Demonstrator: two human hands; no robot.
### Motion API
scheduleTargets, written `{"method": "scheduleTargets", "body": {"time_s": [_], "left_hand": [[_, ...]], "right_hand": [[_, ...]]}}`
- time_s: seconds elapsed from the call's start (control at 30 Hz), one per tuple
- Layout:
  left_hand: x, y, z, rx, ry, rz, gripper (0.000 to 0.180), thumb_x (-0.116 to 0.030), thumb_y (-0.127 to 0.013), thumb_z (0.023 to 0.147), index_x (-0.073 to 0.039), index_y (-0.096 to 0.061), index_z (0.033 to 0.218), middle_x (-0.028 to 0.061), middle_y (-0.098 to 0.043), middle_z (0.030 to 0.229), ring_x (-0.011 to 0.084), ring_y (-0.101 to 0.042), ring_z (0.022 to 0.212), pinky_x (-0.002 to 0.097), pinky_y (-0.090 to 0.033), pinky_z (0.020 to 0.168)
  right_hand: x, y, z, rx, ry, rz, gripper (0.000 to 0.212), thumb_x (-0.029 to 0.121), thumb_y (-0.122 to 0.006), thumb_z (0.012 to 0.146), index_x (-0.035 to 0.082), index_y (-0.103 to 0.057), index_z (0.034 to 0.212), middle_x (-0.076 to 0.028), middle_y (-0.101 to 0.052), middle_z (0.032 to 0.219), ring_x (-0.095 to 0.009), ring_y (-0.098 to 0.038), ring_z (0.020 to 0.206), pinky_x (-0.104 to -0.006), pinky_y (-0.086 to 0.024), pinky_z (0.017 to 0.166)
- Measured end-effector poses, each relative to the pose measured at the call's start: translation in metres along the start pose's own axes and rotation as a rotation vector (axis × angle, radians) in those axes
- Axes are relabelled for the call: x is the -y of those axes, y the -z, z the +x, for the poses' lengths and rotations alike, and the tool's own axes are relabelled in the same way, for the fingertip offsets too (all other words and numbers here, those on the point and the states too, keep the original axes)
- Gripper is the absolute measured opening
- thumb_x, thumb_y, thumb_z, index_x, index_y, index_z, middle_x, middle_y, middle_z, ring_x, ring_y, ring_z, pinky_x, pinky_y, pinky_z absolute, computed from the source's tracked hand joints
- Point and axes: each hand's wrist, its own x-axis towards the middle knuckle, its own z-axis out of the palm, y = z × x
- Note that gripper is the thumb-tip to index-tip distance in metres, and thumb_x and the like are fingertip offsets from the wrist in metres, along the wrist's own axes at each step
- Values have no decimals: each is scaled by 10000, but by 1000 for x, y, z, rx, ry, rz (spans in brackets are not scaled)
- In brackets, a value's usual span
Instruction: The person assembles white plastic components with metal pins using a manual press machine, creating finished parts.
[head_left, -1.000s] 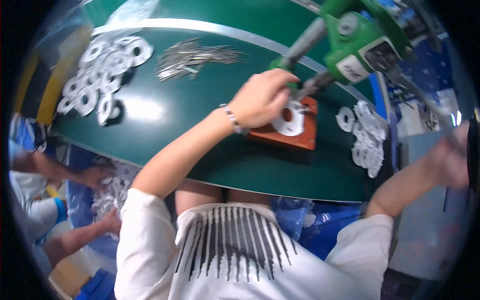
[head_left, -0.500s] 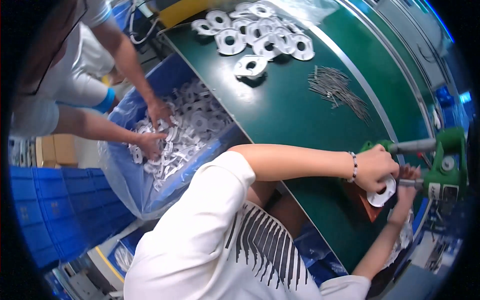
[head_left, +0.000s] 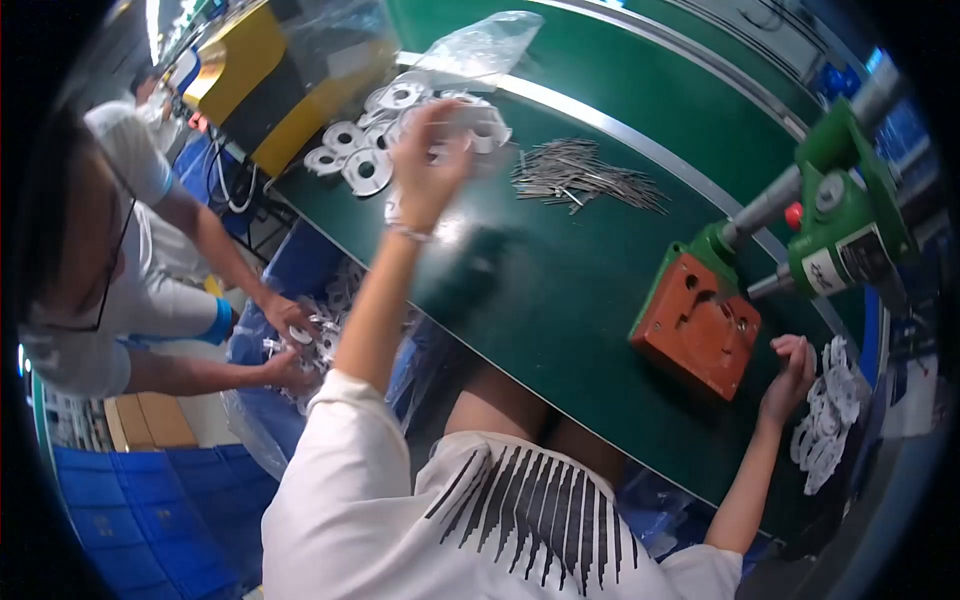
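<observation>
Hanging over the heap of white rings (head_left: 382, 176), our left hand (head_left: 430, 165) hides part of it; because of blur, we cannot tell its grip. Next lie thin metal pins (head_left: 575, 175), then the orange block (head_left: 692, 345), slots upward, near edge slanting down rightward. Our right hand (head_left: 790, 375), fingers loosely bent, is between the block and more white parts (head_left: 830, 415).

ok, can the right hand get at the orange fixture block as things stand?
Looks like yes: the right hand is beside the orange fixture block, with only green tabletop visible between them.
</observation>
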Motion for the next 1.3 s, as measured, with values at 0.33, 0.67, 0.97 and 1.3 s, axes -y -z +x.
{"method": "scheduleTargets", "body": {"time_s": [0.33, 0.67, 0.97, 1.3], "left_hand": [[181, 106, -4, 151, 219, 614, 413, -208, -574, 839, -18, -514, 1201, 131, -579, 1165, 242, -551, 1057, 324, -422, 906], [22, -40, 33, 0, -438, 262, 322, -21, -542, 837, 24, -535, 1156, 154, -582, 1140, 257, -563, 1035, 350, -434, 889], [8, -146, -26, 202, -289, 7, 487, -10, -543, 810, -35, -406, 1277, 107, -558, 1186, 190, -559, 968, 283, -433, 743], [-6, -147, -36, 310, -239, -173, 535, 54, -538, 785, -24, -370, 1287, 123, -554, 1169, 194, -573, 960, 277, -468, 727]], "right_hand": [[29, -16, -9, -24, 492, -470, 123, 59, -636, 712, 76, -568, 813, -75, -597, 851, -263, -577, 833, -358, -438, 748], [25, 87, -68, -145, -33, -1393, 270, 201, -713, 677, 47, -639, 886, -113, -397, 1292, -350, -286, 1252, -555, -177, 1024], [-14, 47, 0, 183, -2, -1511, 342, 246, -686, 713, -5, -610, 933, -194, -341, 1355, -371, -224, 1300, -549, -164, 1038], [66, 1, -3, 208, 246, -750, 258, 139, -665, 755, -2, -511, 905, -212, -255, 1396, -414, -312, 1248, -443, -294, 1024]]}}
